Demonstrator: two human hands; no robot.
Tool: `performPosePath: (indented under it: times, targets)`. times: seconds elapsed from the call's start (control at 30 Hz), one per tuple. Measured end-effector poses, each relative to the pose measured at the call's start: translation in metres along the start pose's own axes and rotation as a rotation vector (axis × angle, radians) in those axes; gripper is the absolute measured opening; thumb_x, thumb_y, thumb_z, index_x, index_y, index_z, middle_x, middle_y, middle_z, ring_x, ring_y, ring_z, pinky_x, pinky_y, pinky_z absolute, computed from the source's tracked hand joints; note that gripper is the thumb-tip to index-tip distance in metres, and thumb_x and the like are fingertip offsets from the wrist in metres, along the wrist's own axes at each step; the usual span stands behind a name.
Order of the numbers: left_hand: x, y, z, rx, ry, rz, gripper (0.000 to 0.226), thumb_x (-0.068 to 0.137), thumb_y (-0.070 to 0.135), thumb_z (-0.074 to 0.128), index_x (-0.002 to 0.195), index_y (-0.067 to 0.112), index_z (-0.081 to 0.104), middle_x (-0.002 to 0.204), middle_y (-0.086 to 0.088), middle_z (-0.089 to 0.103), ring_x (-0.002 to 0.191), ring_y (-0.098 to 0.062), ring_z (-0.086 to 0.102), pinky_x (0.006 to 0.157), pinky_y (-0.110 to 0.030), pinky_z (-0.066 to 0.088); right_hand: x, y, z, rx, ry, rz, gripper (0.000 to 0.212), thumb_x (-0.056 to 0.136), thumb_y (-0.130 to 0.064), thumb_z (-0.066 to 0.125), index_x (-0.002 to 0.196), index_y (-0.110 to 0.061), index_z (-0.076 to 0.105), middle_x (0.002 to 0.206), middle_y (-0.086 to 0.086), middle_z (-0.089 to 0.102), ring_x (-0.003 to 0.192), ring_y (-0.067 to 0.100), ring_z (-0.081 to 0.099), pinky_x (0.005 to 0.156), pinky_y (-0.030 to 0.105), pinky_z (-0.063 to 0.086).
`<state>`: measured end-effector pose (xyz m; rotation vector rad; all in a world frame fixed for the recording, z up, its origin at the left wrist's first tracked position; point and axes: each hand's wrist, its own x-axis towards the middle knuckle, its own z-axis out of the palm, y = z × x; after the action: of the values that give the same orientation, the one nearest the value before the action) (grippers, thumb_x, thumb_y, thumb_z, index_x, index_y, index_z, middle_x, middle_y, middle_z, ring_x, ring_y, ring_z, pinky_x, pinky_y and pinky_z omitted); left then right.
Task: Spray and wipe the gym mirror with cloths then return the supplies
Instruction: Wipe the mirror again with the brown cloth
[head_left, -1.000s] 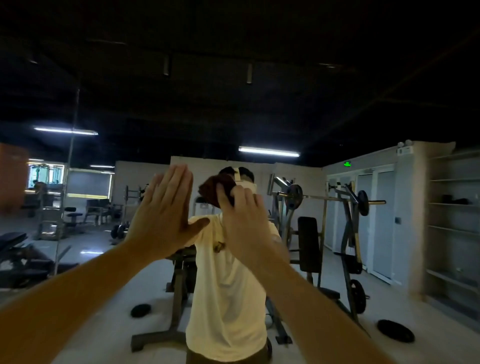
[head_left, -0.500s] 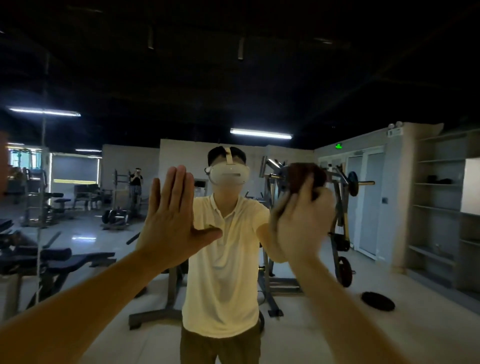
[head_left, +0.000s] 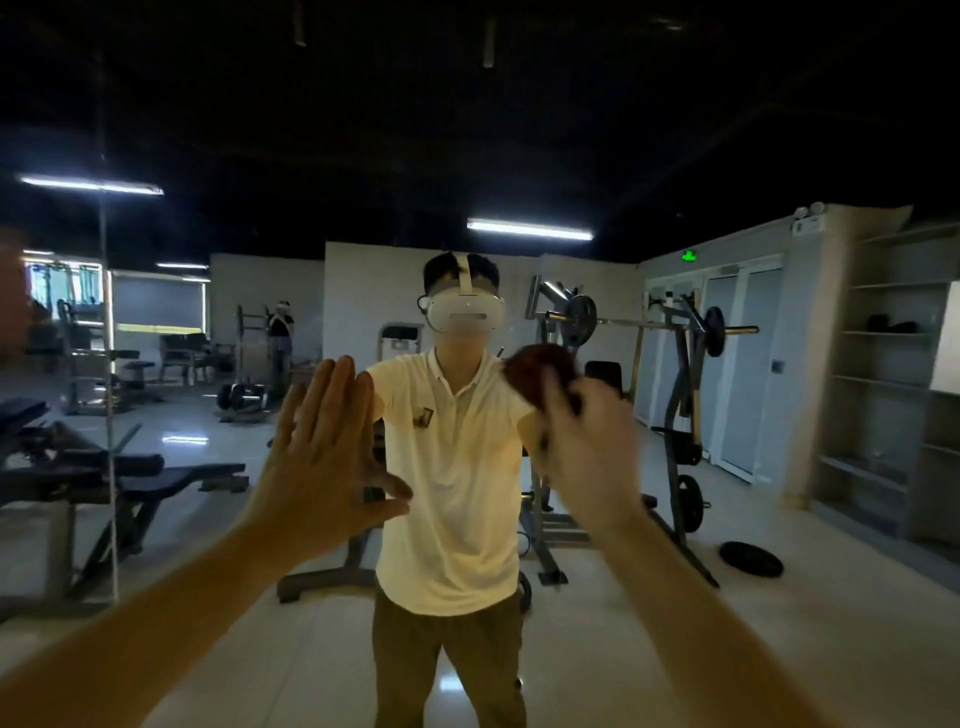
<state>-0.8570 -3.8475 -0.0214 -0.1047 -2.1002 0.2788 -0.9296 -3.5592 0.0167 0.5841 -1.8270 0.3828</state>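
Head view: the whole frame looks into the gym mirror (head_left: 779, 156), which has a thin vertical seam (head_left: 106, 364) near its left side. The left hand (head_left: 322, 457) is raised flat toward the glass, its fingers straight and close together and its thumb spread out to the right; whether the palm actually touches the mirror cannot be told. The right hand (head_left: 587, 452) is up at about the same height, just right of centre. It is motion-blurred, with its fingers curled round a bunched dark reddish-brown cloth (head_left: 540, 369) that sticks out above the knuckles, at or close to the glass.

Between the two hands stands the person's reflection, wearing a white headset (head_left: 465, 314) and a pale yellow polo shirt (head_left: 457, 493). Behind it the mirror shows a barbell machine (head_left: 675, 415), a black weight plate (head_left: 750, 558) lying on the floor, padded benches (head_left: 130, 473) at left, open shelves (head_left: 893, 364) at right and a lit tube light (head_left: 530, 229) on the dark ceiling.
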Motion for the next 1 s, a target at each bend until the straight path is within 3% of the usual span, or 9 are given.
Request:
performPosePath:
  times: [0.1,0.2,0.3,0.4,0.5,0.63,0.73,0.83,1.0]
  targets:
    - [0.001,0.012,0.01,-0.015,-0.025,-0.046,0.151,0.059,0.098,0.044,0.163,-0.004,0.004,0.172,-0.024,-0.008,0.159,-0.043,-0.005,0.127,-0.064,0.006,-0.021,0.059,-0.023,-0.008,0.1,0.375,0.032,0.105,-0.055,0.045,0.091,-0.03,0.057,0.087,0.001,0.066,0.075,0.019,0.067,0.071,0.05,0.06]
    - [0.002,0.014,0.013,-0.012,-0.028,-0.062,0.152,0.056,0.097,0.042,0.163,-0.005,0.005,0.171,-0.025,-0.008,0.159,-0.043,-0.008,0.127,-0.064,0.002,-0.038,0.075,-0.018,0.054,0.206,0.701,0.03,0.106,-0.035,0.04,0.129,-0.018,0.051,0.11,0.002,0.056,0.098,0.034,0.061,0.084,0.047,0.055]
    - [0.003,0.012,0.014,-0.028,-0.033,-0.074,0.152,0.055,0.098,0.041,0.164,-0.002,0.002,0.172,-0.023,-0.01,0.159,-0.043,-0.008,0.126,-0.065,0.005,-0.04,0.038,-0.001,0.137,0.246,0.777,0.027,0.107,-0.037,0.042,0.129,-0.023,0.05,0.115,-0.003,0.057,0.108,0.027,0.062,0.085,0.018,0.048]
    - [0.002,0.011,0.015,-0.043,-0.043,-0.071,0.151,0.057,0.098,0.04,0.164,-0.001,0.0,0.171,-0.023,-0.012,0.159,-0.043,-0.008,0.126,-0.065,0.004,-0.041,-0.035,0.017,0.082,0.129,0.57,0.008,0.109,-0.037,0.043,0.109,-0.033,0.05,0.099,-0.017,0.063,0.09,0.004,0.063,0.072,0.008,0.045]
    - [0.002,0.012,0.012,-0.042,-0.055,-0.064,0.149,0.062,0.1,0.038,0.164,-0.002,-0.001,0.171,-0.024,-0.012,0.159,-0.043,-0.008,0.127,-0.064,0.003,-0.057,-0.097,0.05,0.188,0.1,0.36,0.032,0.103,-0.038,0.043,0.131,-0.023,0.051,0.121,0.004,0.054,0.11,0.021,0.052,0.097,0.04,0.048]
    - [-0.003,0.008,0.006,-0.06,-0.019,-0.036,0.137,0.073,0.099,0.029,0.164,-0.003,0.009,0.172,-0.025,-0.003,0.159,-0.043,0.0,0.126,-0.066,0.011,-0.069,-0.11,0.069,0.183,-0.063,-0.116,0.051,0.087,-0.016,0.062,0.137,-0.02,0.056,0.123,0.009,0.051,0.116,0.036,0.054,0.099,0.05,0.046]
    - [-0.018,0.013,0.002,-0.063,0.01,-0.03,0.136,0.075,0.092,0.054,0.164,-0.002,0.011,0.172,-0.025,0.002,0.159,-0.042,0.004,0.127,-0.064,0.009,-0.081,-0.057,0.058,0.046,-0.117,-0.345,0.048,0.088,-0.015,0.057,0.136,-0.022,0.058,0.121,0.011,0.054,0.114,0.037,0.056,0.099,0.052,0.046]
    - [-0.043,0.021,0.006,-0.052,-0.022,-0.036,0.148,0.06,0.079,0.08,0.164,0.0,0.009,0.173,-0.022,0.002,0.16,-0.042,0.004,0.126,-0.065,0.008,-0.095,0.011,0.031,-0.033,-0.142,-0.154,0.06,0.085,-0.012,0.072,0.141,-0.019,0.051,0.125,0.017,0.055,0.112,0.037,0.058,0.096,0.052,0.051]
    - [-0.07,0.017,0.026,-0.03,-0.147,-0.07,0.167,0.047,0.08,0.087,0.164,0.002,-0.003,0.172,-0.024,-0.005,0.159,-0.043,0.0,0.122,-0.071,0.016,-0.117,0.087,0.004,0.009,-0.035,0.328,0.051,0.096,-0.014,0.065,0.142,-0.017,0.042,0.128,0.02,0.05,0.107,0.038,0.058,0.09,0.051,0.054]
